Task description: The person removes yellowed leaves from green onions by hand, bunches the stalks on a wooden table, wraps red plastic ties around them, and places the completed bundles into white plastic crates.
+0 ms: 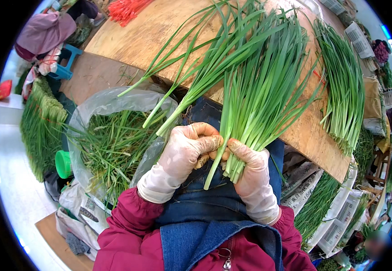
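Both my hands wear pale, stained gloves. My right hand (253, 169) is closed round the white stem ends of a bunch of garlic chives (268, 77), whose long leaves fan out away from me over the board. Just beside it, my left hand (187, 147) pinches one chive stalk (215, 169) at the bunch's left side. The stalk's pale end points down toward my lap and sticks out below the others. A few loose chives (178, 113) lie over the board's near edge, left of the bunch, their white ends hanging past it.
A wooden board (133, 38) stands before me, with a tied chive bundle (342, 90) at its right and red ties (126, 10) at the far left. Left of my knees is a clear plastic bag (110, 95) of leaf scraps. Beyond it are more chives (42, 128) and a blue stool (69, 61).
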`<action>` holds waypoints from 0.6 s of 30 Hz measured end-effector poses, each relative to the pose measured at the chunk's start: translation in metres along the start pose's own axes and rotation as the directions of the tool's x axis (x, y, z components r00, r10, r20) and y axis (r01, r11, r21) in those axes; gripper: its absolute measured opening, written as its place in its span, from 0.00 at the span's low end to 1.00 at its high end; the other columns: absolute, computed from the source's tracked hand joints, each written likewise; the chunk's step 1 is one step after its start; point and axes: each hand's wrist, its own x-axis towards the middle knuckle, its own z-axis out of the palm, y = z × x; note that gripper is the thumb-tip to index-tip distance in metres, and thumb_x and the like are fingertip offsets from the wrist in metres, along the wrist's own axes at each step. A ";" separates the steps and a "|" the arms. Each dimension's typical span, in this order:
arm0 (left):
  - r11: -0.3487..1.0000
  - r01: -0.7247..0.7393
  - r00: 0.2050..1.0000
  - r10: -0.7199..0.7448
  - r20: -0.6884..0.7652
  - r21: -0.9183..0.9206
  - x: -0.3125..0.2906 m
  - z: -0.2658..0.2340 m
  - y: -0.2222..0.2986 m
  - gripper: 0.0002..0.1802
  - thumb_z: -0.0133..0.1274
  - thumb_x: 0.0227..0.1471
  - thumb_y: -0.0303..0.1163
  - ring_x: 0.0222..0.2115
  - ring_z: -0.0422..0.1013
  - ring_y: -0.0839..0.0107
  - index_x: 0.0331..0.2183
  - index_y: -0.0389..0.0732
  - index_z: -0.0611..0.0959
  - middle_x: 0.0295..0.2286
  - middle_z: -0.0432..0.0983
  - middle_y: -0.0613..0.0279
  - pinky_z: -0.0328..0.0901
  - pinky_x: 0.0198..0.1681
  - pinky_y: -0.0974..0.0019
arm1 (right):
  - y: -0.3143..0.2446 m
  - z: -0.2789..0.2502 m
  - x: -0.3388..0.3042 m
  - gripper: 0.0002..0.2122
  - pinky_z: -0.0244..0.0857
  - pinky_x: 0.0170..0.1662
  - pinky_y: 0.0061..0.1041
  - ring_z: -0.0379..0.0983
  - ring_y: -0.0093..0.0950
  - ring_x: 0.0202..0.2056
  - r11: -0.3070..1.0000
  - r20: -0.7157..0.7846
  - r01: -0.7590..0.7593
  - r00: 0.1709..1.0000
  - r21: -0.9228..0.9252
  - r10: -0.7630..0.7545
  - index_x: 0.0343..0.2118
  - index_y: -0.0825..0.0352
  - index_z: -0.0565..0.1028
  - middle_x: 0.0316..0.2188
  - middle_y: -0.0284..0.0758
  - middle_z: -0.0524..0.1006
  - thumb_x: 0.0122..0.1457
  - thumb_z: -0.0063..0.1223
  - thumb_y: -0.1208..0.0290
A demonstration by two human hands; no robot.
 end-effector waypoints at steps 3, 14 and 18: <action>0.998 -0.002 1.000 0.003 -0.031 0.057 -0.004 0.002 0.003 0.05 0.50 0.45 0.28 0.10 0.58 0.85 0.25 0.36 0.75 0.16 0.71 0.65 0.51 0.12 0.82 | 0.001 0.003 0.002 0.09 0.60 0.20 0.15 0.68 0.21 0.19 1.000 -0.054 0.001 0.999 -0.003 -0.001 0.31 0.73 0.71 0.20 0.35 0.73 0.45 0.52 0.78; 0.973 -0.113 0.980 0.142 -0.136 0.202 -0.012 0.013 0.002 0.03 0.52 0.43 0.25 0.13 0.60 0.87 0.25 0.35 0.76 0.19 0.72 0.66 0.55 0.15 0.83 | -0.005 0.006 0.002 0.06 0.59 0.18 0.14 0.66 0.20 0.16 0.998 -0.052 0.022 0.998 -0.065 -0.026 0.28 0.73 0.72 0.17 0.34 0.72 0.45 0.51 0.78; 0.992 -0.114 0.989 0.118 -0.086 0.053 -0.011 0.014 0.000 0.03 0.53 0.41 0.25 0.11 0.59 0.86 0.24 0.37 0.76 0.16 0.71 0.67 0.53 0.14 0.82 | -0.007 0.004 0.003 0.07 0.60 0.17 0.15 0.66 0.21 0.14 0.998 -0.074 0.009 0.997 -0.055 -0.013 0.27 0.74 0.71 0.15 0.33 0.71 0.45 0.50 0.77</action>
